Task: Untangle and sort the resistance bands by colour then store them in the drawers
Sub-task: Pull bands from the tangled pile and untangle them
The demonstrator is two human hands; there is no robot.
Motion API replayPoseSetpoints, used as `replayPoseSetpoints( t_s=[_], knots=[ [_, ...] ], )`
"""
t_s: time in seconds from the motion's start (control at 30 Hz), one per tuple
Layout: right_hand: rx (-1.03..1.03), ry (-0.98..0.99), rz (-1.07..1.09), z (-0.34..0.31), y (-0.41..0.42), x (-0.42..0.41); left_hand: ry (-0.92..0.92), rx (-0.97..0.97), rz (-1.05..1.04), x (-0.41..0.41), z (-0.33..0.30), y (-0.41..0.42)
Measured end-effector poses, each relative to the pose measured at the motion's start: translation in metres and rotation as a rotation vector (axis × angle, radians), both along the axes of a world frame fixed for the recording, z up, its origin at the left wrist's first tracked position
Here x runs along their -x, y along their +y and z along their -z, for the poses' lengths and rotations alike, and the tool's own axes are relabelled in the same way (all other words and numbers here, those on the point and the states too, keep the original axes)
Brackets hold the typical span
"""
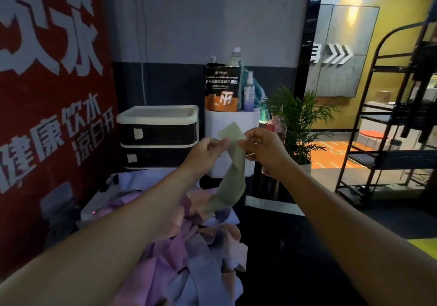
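A pale green resistance band (pixel 233 175) hangs in the air in front of me. My left hand (pixel 208 151) pinches its upper end from the left and my right hand (pixel 262 148) pinches it from the right. Its lower end trails into a tangled pile of pink, purple and lilac bands (pixel 189 246) on the dark table below my forearms. A two-drawer unit (pixel 158 138) with dark fronts and white trim stands behind the pile at left; both drawers look closed.
A white box (pixel 230 121) to the right of the drawers carries an orange-and-black pouch (pixel 222 88) and spray bottles. A potted plant (pixel 300 121) and a black metal rack (pixel 387 126) stand at right. A red wall poster fills the left.
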State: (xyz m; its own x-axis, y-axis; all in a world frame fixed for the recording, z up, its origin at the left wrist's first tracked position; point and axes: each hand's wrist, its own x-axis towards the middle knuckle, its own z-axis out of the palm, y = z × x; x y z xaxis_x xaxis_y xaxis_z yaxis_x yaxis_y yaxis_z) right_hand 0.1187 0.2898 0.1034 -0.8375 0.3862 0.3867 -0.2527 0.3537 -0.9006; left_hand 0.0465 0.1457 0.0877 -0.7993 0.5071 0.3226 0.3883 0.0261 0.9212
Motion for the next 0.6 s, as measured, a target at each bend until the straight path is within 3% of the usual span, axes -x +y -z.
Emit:
replayPoseSetpoints(
  t_s=[0.1, 0.2, 0.37, 0.6],
  knots=[
    [-0.099, -0.003, 0.025, 0.003, 0.003, -0.008, -0.187, -0.171, 0.035, -0.004, 0.000, 0.012],
    [-0.179, -0.023, 0.057, 0.005, 0.017, -0.020, -0.281, -0.215, 0.118, -0.013, -0.002, 0.026],
    [-0.091, -0.003, 0.055, 0.001, 0.026, -0.028, -0.198, -0.211, 0.208, -0.018, -0.006, 0.039],
    [-0.121, 0.042, 0.162, -0.013, 0.022, -0.030, -0.145, -0.188, 0.220, -0.020, -0.013, 0.045]
  ],
)
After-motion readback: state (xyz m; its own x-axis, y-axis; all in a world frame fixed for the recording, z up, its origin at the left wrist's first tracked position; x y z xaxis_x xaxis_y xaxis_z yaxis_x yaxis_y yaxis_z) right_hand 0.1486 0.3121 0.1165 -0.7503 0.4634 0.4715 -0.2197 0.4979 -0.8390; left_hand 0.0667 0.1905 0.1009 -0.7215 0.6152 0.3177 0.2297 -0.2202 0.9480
